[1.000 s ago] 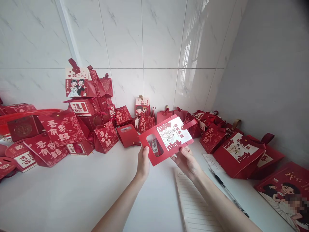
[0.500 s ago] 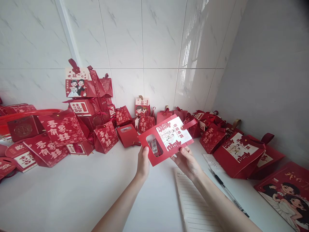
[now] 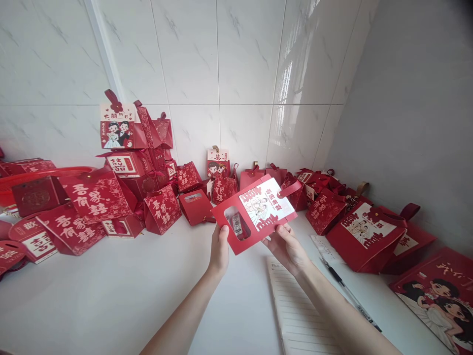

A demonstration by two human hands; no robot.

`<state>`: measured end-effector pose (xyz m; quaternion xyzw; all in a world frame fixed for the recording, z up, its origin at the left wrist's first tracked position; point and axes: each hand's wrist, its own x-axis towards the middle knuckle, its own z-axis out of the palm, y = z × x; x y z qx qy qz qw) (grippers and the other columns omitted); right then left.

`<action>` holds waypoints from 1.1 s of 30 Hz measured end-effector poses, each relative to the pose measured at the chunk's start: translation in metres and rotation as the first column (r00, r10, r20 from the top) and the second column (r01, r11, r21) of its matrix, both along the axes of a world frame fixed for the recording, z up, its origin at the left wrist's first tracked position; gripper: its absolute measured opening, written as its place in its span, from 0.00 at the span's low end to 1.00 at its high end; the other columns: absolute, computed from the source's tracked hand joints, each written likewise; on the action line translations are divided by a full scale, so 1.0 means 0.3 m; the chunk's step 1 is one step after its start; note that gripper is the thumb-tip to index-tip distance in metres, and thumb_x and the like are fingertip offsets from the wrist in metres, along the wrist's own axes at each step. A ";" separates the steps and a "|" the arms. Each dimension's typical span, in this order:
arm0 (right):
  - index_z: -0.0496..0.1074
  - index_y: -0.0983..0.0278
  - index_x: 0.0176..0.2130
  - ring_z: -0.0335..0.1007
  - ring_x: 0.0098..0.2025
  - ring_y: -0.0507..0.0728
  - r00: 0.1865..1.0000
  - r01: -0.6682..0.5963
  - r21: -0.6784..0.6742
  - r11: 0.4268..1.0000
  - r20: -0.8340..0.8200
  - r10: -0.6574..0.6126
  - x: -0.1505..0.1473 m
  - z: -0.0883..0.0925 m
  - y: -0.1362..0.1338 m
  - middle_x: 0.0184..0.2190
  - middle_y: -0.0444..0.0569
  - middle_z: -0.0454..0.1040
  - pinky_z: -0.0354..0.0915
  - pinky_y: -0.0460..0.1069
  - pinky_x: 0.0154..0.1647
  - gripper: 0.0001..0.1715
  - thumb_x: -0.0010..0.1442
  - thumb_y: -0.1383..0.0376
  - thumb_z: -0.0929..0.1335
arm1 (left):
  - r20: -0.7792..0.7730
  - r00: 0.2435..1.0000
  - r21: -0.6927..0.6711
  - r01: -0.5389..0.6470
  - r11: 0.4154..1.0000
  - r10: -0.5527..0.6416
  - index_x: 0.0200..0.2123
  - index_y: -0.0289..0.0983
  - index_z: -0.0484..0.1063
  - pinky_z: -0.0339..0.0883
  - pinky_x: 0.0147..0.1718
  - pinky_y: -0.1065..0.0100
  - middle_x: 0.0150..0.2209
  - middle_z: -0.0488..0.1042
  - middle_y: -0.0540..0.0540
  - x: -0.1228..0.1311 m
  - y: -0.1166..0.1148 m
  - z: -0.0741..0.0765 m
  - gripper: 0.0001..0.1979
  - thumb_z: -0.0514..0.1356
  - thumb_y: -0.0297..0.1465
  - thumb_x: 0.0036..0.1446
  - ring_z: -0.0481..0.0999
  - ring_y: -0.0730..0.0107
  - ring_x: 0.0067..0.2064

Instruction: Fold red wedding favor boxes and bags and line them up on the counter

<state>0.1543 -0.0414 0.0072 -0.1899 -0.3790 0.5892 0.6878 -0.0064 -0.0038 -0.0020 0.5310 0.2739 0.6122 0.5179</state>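
Two bare hands hold one red box point(image 3: 254, 214) up over the white table point(image 3: 111, 301). The left hand point(image 3: 219, 249) pinches its low left corner, with the thumb on the front and the fingers mostly hidden behind. The right hand point(image 3: 287, 246) has its thumb at the bottom edge near the right end, with its fingers curled under. The box is tilted, its right end higher. It has a clear window point(image 3: 237, 224) with something small inside, a white label point(image 3: 266, 203) turned sideways, and a ribbon loop point(image 3: 290, 189) on the right end. A lined notebook point(image 3: 299, 310) lies below the right arm, and a pen point(image 3: 349, 293) lies to its right. Other red boxes point(image 3: 162, 209) stand along the back and both sides, piled up on the left.
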 end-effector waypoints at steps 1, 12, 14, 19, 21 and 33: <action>0.73 0.57 0.28 0.69 0.43 0.56 1.000 0.006 0.004 1.000 0.001 -0.006 0.001 0.001 0.001 0.42 0.41 0.75 0.68 0.52 0.46 0.13 0.45 0.56 0.78 | -0.004 1.000 0.013 0.005 1.000 -0.005 0.54 0.39 0.63 0.63 0.52 0.59 0.55 0.68 0.42 -0.001 -0.002 0.001 0.26 0.51 0.46 0.58 0.67 0.55 0.56; 0.72 0.57 0.45 0.68 0.50 0.63 0.996 0.090 -0.053 0.994 -0.011 -0.091 -0.002 0.020 0.006 0.48 0.47 0.73 0.68 0.55 0.47 0.29 0.48 0.45 0.74 | -0.109 0.983 0.170 0.164 0.972 -0.147 0.50 0.38 0.63 0.65 0.49 0.57 0.49 0.71 0.41 0.024 -0.033 0.004 0.26 0.61 0.43 0.51 0.70 0.53 0.52; 0.73 0.58 0.43 0.67 0.51 0.63 0.992 0.124 -0.039 0.992 0.023 -0.123 -0.003 0.020 0.006 0.49 0.47 0.73 0.67 0.55 0.48 0.25 0.50 0.48 0.73 | -0.100 0.982 0.141 0.173 0.975 -0.160 0.49 0.39 0.63 0.65 0.50 0.58 0.49 0.71 0.42 0.027 -0.035 0.005 0.24 0.60 0.42 0.52 0.70 0.55 0.51; 0.73 0.60 0.42 0.69 0.49 0.64 0.977 0.204 -0.028 0.979 0.076 -0.202 -0.005 0.033 -0.001 0.47 0.50 0.74 0.68 0.56 0.47 0.21 0.52 0.51 0.73 | -0.087 0.968 0.081 0.243 0.967 -0.236 0.53 0.39 0.57 0.65 0.50 0.58 0.52 0.68 0.40 0.030 -0.043 0.006 0.30 0.63 0.41 0.50 0.69 0.53 0.53; 0.73 0.61 0.42 0.70 0.48 0.64 0.964 0.256 -0.042 0.966 0.083 -0.252 -0.004 0.039 -0.003 0.44 0.50 0.75 0.68 0.56 0.46 0.22 0.52 0.51 0.73 | -0.072 0.971 0.053 0.234 0.971 -0.230 0.52 0.39 0.57 0.65 0.49 0.58 0.53 0.68 0.39 0.029 -0.043 -0.002 0.30 0.64 0.42 0.48 0.69 0.53 0.54; 0.75 0.62 0.41 0.72 0.41 0.61 0.784 0.340 0.116 0.933 0.513 -0.349 -0.033 -0.016 0.002 0.42 0.50 0.75 0.69 0.53 0.41 0.21 0.52 0.52 0.72 | -0.014 0.999 -0.048 -0.040 0.998 0.040 0.41 0.36 0.67 0.70 0.35 0.64 0.37 0.75 0.43 -0.007 -0.002 0.011 0.21 0.61 0.46 0.50 0.76 0.60 0.39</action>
